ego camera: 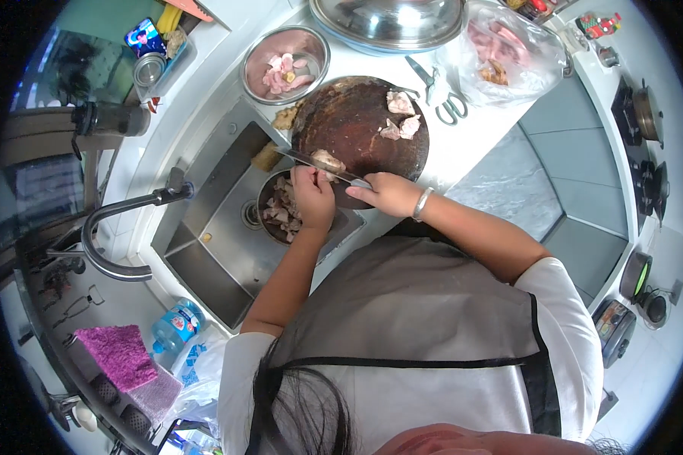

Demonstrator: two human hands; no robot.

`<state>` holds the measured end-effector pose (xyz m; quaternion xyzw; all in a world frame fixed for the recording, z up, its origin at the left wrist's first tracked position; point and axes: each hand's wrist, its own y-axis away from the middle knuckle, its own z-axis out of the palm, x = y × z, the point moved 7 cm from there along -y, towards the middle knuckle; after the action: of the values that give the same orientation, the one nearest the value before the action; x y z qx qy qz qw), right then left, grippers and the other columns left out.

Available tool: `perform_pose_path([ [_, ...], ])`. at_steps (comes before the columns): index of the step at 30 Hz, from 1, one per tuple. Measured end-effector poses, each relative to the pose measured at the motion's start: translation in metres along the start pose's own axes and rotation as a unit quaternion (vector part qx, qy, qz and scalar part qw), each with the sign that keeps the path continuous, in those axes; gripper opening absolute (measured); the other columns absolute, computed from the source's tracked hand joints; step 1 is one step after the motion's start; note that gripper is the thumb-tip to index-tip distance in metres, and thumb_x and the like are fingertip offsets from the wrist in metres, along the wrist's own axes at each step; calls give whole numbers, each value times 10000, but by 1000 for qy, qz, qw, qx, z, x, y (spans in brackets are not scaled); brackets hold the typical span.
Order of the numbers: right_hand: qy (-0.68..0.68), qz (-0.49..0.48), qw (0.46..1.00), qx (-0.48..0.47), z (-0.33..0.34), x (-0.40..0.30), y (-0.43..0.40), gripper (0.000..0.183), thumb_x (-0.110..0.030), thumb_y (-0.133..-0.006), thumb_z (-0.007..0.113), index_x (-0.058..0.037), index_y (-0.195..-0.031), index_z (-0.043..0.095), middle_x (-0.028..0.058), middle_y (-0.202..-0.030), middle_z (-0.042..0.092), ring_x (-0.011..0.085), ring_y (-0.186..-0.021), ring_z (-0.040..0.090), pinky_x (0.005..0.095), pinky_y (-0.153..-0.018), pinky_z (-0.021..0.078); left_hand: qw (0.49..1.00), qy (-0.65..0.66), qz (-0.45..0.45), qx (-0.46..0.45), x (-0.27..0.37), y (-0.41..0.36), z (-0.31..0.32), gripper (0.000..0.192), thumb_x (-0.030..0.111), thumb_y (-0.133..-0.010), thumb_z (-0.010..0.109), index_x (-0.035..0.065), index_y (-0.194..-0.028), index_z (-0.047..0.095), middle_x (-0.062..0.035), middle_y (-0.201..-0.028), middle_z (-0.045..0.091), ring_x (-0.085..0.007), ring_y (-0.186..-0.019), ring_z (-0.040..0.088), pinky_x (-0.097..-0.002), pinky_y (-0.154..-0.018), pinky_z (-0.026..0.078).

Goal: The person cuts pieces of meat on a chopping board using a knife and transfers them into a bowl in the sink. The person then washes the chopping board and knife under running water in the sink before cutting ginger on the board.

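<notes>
My right hand [391, 194] grips the handle of a kitchen knife [319, 163], whose blade lies across a pale piece of meat [328, 161] at the near left edge of a round wooden chopping board [353, 122]. My left hand [314, 196] has its fingers curled at the near side of that piece, against the blade; the fingertips are partly hidden. More raw meat pieces [400, 102] lie at the board's far right. Below the left hand, in the sink, a metal bowl [267, 227] holds cut meat chunks.
Around the board stand a steel bowl with pink meat [326, 60], kitchen scissors [451, 108], a lidded metal pan [387, 23] and a plastic bag of meat [506, 57]. A curved faucet [94, 227] reaches over the left side of the steel sink [227, 256]. A yellow sponge [266, 157] lies at the sink's edge.
</notes>
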<state>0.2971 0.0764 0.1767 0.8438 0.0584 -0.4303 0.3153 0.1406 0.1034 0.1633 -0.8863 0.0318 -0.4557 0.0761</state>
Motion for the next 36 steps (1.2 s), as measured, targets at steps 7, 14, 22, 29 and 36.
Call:
perform_pose_path([
  [7,23,-7,1000,-18,2,1,-9,717,-598,-895,374,81,-856,601,288,-812,603,430,-819,582,440,-781,447,1000,21,11,10,-4,2,3,123,46,-824,574,-6,-879,477,-97,-806,450,-209,-674,452,-317,-644,401],
  [14,18,-11,1000,16,-8,43,44,696,-612,-884,402,57,-880,594,220,-710,607,359,-671,612,410,-655,488,998,58,-20,6,-11,3,2,122,51,-862,551,-8,-950,490,-100,-851,474,-205,-726,506,-314,-687,433],
  [22,-230,146,960,-57,-18,53,69,550,-565,-879,493,-32,-742,501,-3,-508,407,83,-346,401,238,-329,351,980,174,-2,-92,-16,2,0,186,-99,-834,471,-15,-1001,462,-107,-989,448,-175,-817,572,-264,-730,488],
  [29,-234,126,963,-47,-15,33,66,495,-548,-886,497,-77,-733,477,-17,-531,395,68,-361,380,218,-344,341,959,275,13,-59,-18,4,-6,172,-114,-795,489,-1,-925,479,-111,-955,470,-199,-827,567,-289,-758,468],
  [36,-101,45,993,-29,-13,15,58,629,-575,-880,474,37,-765,565,169,-649,560,280,-640,575,371,-659,458,990,-67,125,13,0,5,-29,117,-27,-735,589,18,-811,513,-134,-921,560,-286,-852,526,-357,-755,417],
])
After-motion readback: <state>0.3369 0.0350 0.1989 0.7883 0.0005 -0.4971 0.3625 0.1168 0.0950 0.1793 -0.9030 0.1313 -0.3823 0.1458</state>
